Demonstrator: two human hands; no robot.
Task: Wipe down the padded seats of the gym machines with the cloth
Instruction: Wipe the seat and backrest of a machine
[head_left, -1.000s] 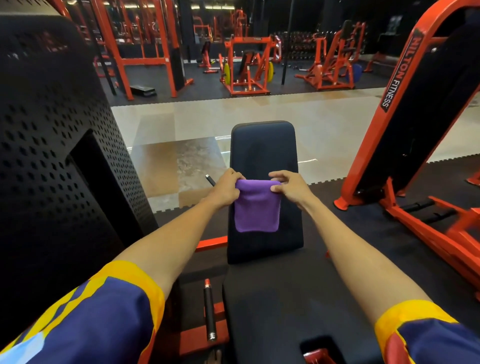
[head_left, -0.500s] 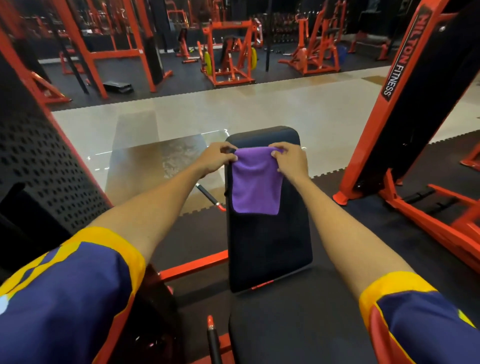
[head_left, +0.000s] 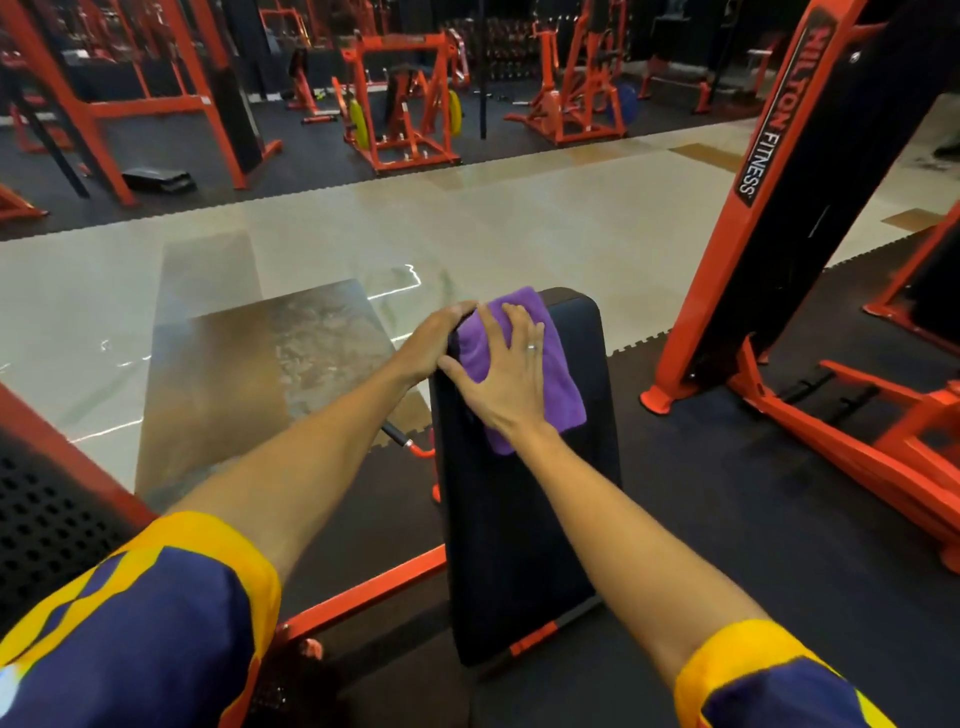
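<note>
The purple cloth (head_left: 558, 384) lies at the far left corner of the black pad (head_left: 519, 545). The right hand (head_left: 511, 374) presses it flat, fingers spread, and the left hand (head_left: 431, 343) curls round the pad's edge beside it. Wiping looks barely begun, with the pad's near stretch left. Orange machines (head_left: 405, 104) stand beyond pale floor tiles (head_left: 519, 228).

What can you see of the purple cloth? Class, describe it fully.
The purple cloth is a small, soft, fleecy-looking rectangle, plain and without print. It lies flat against the upper left part of the black pad, its top edge reaching the pad's top. The right hand presses on it with fingers spread straight, covering its middle. The left hand grips the pad's edge right beside it; whether it touches the cloth cannot be told.
</note>
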